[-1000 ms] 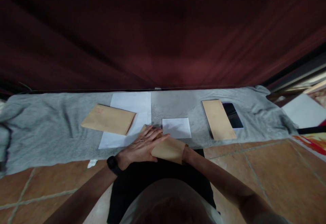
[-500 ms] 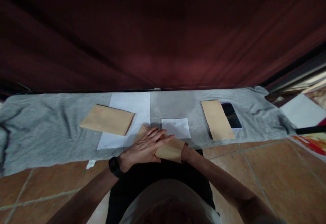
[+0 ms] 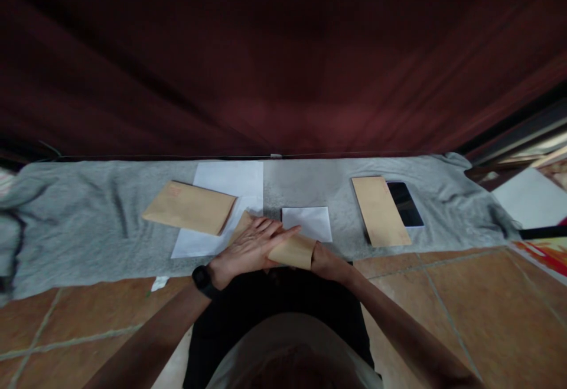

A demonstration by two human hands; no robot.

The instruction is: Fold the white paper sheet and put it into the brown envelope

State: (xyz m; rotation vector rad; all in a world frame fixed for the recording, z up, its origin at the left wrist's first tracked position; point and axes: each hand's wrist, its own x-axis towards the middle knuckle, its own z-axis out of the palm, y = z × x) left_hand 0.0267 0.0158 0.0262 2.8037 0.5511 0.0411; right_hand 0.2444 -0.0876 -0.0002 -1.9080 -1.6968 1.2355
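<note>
A brown paper envelope [image 3: 291,251] lies aslant at the near edge of the grey cloth, partly over my lap. My left hand [image 3: 250,246], with a black watch at the wrist, rests flat across it, fingers stretched to the right. At the envelope's right end is my right hand [image 3: 326,262]; its fingers are inside the opening and hidden. Just beyond, a small white paper [image 3: 308,224] lies on the cloth. To the left, another brown envelope [image 3: 190,206] sits on top of a large white sheet [image 3: 230,177].
On the right, a third brown envelope [image 3: 381,211] lies beside a dark-screened phone [image 3: 405,203], partly covering it. The grey cloth [image 3: 88,224] runs along a dark red curtain [image 3: 283,82]. Tiled floor [image 3: 452,300] shows below, with a white scrap [image 3: 159,283] at the cloth's edge.
My right hand has drawn partly out of the envelope, so its knuckles now show where only the wrist did. The envelope's right end has shifted slightly up and left. My left hand stays flat on it.
</note>
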